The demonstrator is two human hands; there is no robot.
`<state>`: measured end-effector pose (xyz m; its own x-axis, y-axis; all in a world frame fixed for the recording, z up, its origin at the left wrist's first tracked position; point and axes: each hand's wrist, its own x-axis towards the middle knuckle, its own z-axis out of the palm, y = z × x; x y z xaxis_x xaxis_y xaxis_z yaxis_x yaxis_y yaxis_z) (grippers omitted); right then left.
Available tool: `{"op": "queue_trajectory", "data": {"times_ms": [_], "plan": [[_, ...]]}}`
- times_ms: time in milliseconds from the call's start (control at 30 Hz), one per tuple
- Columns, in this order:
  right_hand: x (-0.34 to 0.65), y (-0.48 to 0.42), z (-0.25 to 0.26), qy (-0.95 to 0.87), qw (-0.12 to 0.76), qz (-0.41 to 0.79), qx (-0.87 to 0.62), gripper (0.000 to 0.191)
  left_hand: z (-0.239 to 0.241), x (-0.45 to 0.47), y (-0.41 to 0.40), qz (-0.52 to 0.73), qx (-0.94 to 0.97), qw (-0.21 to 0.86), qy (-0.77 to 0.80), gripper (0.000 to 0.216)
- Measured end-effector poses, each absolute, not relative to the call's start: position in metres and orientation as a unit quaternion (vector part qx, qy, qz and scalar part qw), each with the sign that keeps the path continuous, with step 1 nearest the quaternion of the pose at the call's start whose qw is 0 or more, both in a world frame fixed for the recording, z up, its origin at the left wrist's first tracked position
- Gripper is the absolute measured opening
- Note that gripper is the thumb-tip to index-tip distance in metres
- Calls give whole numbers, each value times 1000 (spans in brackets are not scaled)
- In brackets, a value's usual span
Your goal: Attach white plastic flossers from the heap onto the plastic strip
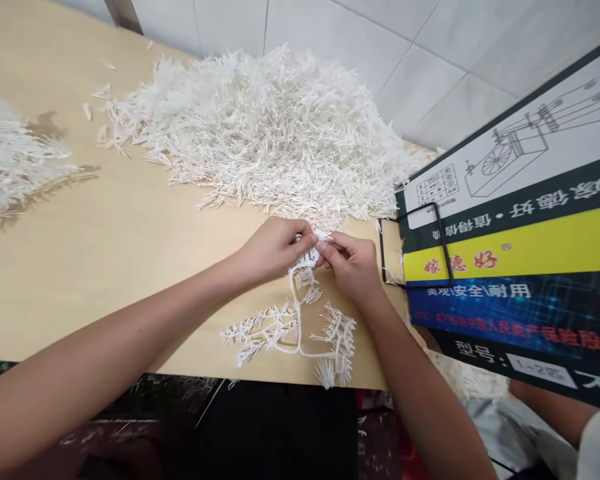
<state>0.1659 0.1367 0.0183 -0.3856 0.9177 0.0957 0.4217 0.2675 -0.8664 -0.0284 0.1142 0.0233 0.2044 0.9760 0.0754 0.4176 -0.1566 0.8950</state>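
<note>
My left hand (279, 248) is closed, its thumb and fingers pinching the upper end of a white branched plastic stem (299, 317). The stem's lower branches spread over the table and carry many fine white sprigs, like an artificial plant. My right hand (354, 265) meets the left at the fingertips. It pinches a small white sprig (323, 235) against the stem's top. Fingers partly hide where the sprig and stem touch.
A big heap of loose white sprigs (275, 133) lies behind my hands on the wooden table (180, 247). A smaller pile (15, 157) is at the left. On the right stands a printed box (520, 253) with a black wire frame (450, 263) against it. Another person's arm (550, 410) shows beyond the box.
</note>
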Motion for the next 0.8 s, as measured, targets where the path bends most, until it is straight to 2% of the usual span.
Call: {"op": "queue_trajectory", "data": {"times_ms": [267, 467, 600, 800], "plan": [[155, 140, 9, -613, 447, 398, -516, 24, 27, -23, 115, 369, 653, 394, 531, 26], [155, 142, 12, -606, 442, 446, -488, 28, 25, -28, 115, 416, 617, 434, 508, 33], [154, 139, 15, -620, 414, 463, -479, 29, 22, -29, 118, 385, 615, 479, 494, 29], [158, 150, 3, -508, 517, 463, -510, 33, 23, -30, 114, 390, 601, 524, 461, 29]]}}
